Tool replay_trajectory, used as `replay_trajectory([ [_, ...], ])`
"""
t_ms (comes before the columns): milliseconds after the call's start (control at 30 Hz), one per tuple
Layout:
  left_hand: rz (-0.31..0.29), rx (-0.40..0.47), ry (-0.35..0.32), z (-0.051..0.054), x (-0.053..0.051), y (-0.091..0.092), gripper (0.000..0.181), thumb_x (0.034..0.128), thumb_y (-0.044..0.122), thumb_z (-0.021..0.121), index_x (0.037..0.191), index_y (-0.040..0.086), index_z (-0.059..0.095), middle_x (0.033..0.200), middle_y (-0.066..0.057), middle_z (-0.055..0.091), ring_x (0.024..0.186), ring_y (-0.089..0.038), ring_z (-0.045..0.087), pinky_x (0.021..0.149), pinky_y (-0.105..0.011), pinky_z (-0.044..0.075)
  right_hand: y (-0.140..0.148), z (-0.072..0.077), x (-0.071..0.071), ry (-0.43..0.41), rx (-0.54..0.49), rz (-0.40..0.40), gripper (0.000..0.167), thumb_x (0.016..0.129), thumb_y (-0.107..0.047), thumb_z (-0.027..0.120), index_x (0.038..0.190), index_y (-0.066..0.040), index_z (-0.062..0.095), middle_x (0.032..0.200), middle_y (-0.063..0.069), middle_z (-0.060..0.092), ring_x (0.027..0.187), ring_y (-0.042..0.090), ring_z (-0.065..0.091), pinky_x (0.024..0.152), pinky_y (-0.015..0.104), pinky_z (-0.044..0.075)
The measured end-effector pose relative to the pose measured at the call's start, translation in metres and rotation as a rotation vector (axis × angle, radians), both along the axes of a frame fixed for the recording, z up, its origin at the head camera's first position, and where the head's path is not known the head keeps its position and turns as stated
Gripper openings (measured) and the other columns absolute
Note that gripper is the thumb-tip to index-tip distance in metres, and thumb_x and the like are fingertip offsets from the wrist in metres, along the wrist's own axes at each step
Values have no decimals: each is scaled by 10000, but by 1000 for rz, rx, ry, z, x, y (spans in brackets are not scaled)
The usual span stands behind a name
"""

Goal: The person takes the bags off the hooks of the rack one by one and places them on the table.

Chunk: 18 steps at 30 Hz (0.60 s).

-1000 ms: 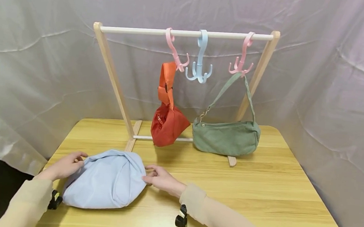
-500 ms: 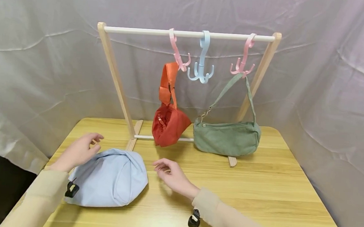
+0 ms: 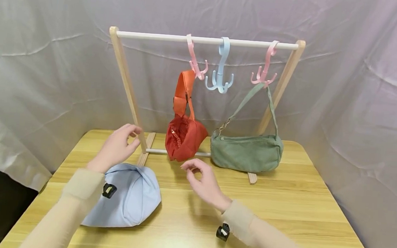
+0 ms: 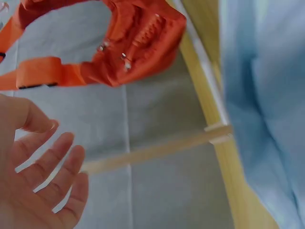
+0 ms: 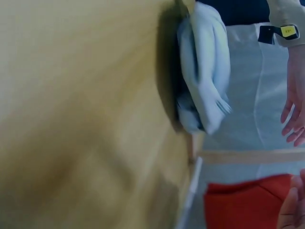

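A light blue cloth bag (image 3: pixel 135 197) lies on the table at the left, partly hidden by my left forearm. My left hand (image 3: pixel 116 148) hovers above its far side, fingers loosely bent around nothing. In front of the red bag (image 3: pixel 191 141) my right hand (image 3: pixel 206 183) is raised over the table, also holding nothing. That red bag hangs by its orange strap (image 3: pixel 184 88) from the left pink hook (image 3: pixel 195 59). The left wrist view shows the red bag (image 4: pixel 143 43) beyond my relaxed fingers. A green shoulder bag (image 3: pixel 246 153) hangs from the right pink hook (image 3: pixel 266 65).
A wooden rack with a white top rail (image 3: pixel 149 36) stands at the back of the table (image 3: pixel 300 210). Between the pink hooks hangs a light blue hook (image 3: pixel 221 67) with nothing on it. Grey curtains (image 3: pixel 48 69) surround the table.
Both hands have let go of the light blue bag and risen forward and to the right, toward the rack. The bag stays on the table.
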State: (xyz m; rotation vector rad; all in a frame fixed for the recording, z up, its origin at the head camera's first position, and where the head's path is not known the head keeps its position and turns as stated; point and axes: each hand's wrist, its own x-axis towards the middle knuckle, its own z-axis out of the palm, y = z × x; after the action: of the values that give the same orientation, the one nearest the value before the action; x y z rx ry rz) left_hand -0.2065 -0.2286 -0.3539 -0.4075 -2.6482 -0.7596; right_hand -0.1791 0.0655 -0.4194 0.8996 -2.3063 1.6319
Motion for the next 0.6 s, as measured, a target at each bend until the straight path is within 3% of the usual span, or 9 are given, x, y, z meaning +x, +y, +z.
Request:
replay_trajectory([
  [167, -5, 75, 62, 13, -10, 16, 286, 931, 41, 517, 1185, 24, 648, 1169, -159, 664, 1050, -323, 639, 876, -491, 510, 7, 19, -13, 199, -88, -79, 238, 857, 124, 581, 988, -21, 717, 965, 121, 742, 865, 235, 673, 786, 267, 558],
  [300, -16, 116, 129, 25, -16, 30, 292, 916, 30, 525, 1184, 32, 642, 1174, -155, 661, 1035, -311, 635, 847, -448, 500, 12, 35, -23, 296, -153, -129, 265, 829, 164, 574, 988, 0, 710, 952, 169, 713, 856, 297, 644, 768, 280, 548],
  [433, -28, 175, 195, 37, -23, 44, 307, 913, 22, 533, 1203, 30, 634, 1183, -156, 659, 1035, -314, 637, 879, -465, 503, 14, 52, -31, 359, -187, -164, 271, 829, 167, 557, 1006, 19, 698, 1016, 165, 691, 928, 296, 635, 809, 292, 530],
  [600, -30, 272, 262, 49, -32, 61, 325, 901, 9, 542, 1213, 26, 631, 1173, -170, 652, 1021, -319, 648, 932, -451, 499, 12, 66, -39, 379, -166, -203, 293, 837, 117, 538, 1055, -10, 686, 1126, 119, 659, 1069, 223, 618, 895, 332, 528],
])
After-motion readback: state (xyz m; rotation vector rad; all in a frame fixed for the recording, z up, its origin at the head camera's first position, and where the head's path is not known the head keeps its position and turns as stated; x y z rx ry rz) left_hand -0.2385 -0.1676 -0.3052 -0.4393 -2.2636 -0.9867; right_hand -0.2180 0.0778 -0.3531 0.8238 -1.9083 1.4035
